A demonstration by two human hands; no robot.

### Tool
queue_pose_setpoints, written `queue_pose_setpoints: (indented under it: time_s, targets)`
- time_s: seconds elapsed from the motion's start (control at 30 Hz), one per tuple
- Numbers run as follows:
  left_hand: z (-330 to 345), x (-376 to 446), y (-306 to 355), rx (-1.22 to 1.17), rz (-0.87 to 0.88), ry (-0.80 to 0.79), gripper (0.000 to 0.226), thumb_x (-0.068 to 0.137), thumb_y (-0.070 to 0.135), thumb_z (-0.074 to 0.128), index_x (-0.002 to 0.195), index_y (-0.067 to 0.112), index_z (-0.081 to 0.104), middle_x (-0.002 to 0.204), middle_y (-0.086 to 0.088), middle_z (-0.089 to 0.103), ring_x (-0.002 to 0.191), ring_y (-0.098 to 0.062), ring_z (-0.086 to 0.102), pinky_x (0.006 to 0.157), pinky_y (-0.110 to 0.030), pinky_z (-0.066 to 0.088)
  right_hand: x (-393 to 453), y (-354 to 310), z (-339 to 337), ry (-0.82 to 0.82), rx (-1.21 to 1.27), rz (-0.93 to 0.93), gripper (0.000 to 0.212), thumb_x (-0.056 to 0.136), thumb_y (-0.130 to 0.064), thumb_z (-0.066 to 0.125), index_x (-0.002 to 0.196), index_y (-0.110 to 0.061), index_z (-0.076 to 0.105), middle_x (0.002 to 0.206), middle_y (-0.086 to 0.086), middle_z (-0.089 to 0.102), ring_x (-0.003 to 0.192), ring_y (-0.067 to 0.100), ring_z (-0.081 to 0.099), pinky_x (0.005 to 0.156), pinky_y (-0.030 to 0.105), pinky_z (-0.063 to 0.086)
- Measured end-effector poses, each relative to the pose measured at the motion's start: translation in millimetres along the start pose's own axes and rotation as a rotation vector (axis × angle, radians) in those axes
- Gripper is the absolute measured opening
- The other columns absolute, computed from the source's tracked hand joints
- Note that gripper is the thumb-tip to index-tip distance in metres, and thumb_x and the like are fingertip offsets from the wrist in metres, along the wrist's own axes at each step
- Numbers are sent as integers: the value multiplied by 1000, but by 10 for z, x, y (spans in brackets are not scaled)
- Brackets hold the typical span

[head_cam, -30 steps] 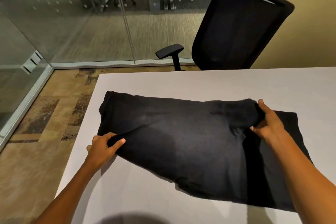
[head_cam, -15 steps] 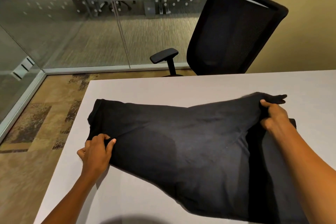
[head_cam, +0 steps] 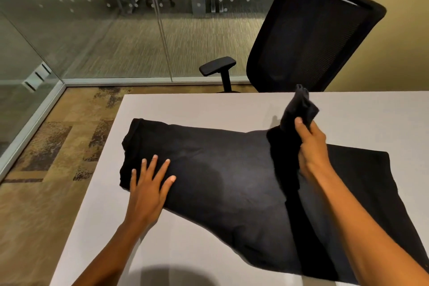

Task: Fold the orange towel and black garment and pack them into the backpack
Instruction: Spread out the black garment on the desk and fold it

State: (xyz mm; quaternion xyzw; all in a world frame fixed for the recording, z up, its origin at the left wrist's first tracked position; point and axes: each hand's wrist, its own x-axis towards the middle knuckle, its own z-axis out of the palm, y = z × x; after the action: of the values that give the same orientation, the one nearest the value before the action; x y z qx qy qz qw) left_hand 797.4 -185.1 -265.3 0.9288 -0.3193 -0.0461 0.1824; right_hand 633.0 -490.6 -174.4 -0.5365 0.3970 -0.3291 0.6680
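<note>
Black cotton-like fabric fills the middle of what we see: the black garment (head_cam: 232,181), a soft dark piece of clothing, lies spread on the pale grey rectangular table (head_cam: 185,107), reaching from about nine o'clock to five o'clock of the tabletop. We press our left hand (head_cam: 148,183) flat on its left end, at roughly eight o'clock, fingers (head_cam: 154,165) splayed wide and open, palm down on the cloth, gripping nothing. Our right hand (head_cam: 310,144), at about two o'clock, is closed around a bunched corner of the garment and lifts it clear of the table, so that a dark tuft of fabric stands up above the thumb while the rest hangs down to the flat part. To the right of that raised fold, another layer of the garment lies flat on the table, running toward four o'clock. Beyond the table's far edge, at one o'clock, stands a black mesh-backed office chair (head_cam: 313,35), its padded armrest (head_cam: 218,66) at twelve o'clock. Patterned brown carpet (head_cam: 51,146) shows at nine o'clock, bordered by a glass partition wall (head_cam: 92,18) with white dots.
</note>
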Motion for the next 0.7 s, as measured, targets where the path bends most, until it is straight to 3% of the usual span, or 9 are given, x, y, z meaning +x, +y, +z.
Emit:
queue_pose_setpoints:
  time_s: [0.13,0.2,0.23,0.3,0.4,0.47,0.53,0.63,0.7]
  targets:
    - [35,-22,-48,107,29,-24,90,73,75,-23,144,29,7,158,-3,10,142,-21,-7,114,-39,-9,-465,134,399,-160,-222,-175,29,94,-12,54,95,-40,64,96,-13,68,91,3,59,83,20,45]
    - [33,-32,-57,120,33,-35,88,74,73,-24,144,28,6,158,-4,9,141,-20,-9,114,-40,-9,-695,319,610,-357,-416,-313,49,93,-8,50,112,-53,55,127,-13,59,122,6,48,104,25,33]
    - [39,-32,-65,129,41,-41,86,76,72,-22,144,27,8,157,-4,11,141,-21,-8,114,-42,-8,-788,447,700,-494,-599,-401,58,90,-7,47,127,-51,45,144,-10,44,138,11,30,115,29,18]
    - [41,-30,-82,154,57,-46,83,84,67,-16,145,24,19,156,-7,19,141,-24,-1,114,-46,0,-932,816,784,-723,-1037,-587,69,84,-12,46,143,-45,28,158,-3,19,146,22,6,117,43,3]
    - [47,-34,-97,162,72,-89,85,89,62,-11,141,16,39,153,-11,27,141,-28,8,113,-50,9,-1117,1208,785,-837,-1432,-775,68,85,-29,56,145,-39,27,158,5,21,144,36,16,111,62,18]
    - [57,-39,-129,147,87,-88,87,88,63,-12,142,16,38,154,-9,26,142,-27,8,114,-49,7,-1120,1257,787,-832,-1494,-772,63,87,-38,47,146,-37,26,157,5,24,143,36,20,109,63,23]
    - [40,-47,-124,97,70,-53,86,88,62,-13,143,17,35,154,-8,25,144,-27,7,115,-46,1,-1076,1215,801,-848,-1499,-778,60,89,-48,31,148,-38,22,159,3,15,146,34,10,113,61,14]
    - [-40,-52,24,-99,-74,94,67,94,50,10,143,13,36,153,-8,29,145,-25,14,118,-41,1,-1064,1056,835,-968,-1265,-512,72,84,-70,27,148,-42,11,160,-5,-5,146,19,-15,116,45,-10]
    - [-88,-39,157,-202,-37,192,54,96,37,26,142,13,37,153,-5,30,144,-22,17,119,-38,5,-983,923,820,-860,-1035,-380,67,88,-69,27,148,-39,18,160,-5,3,146,10,-8,119,36,-6]
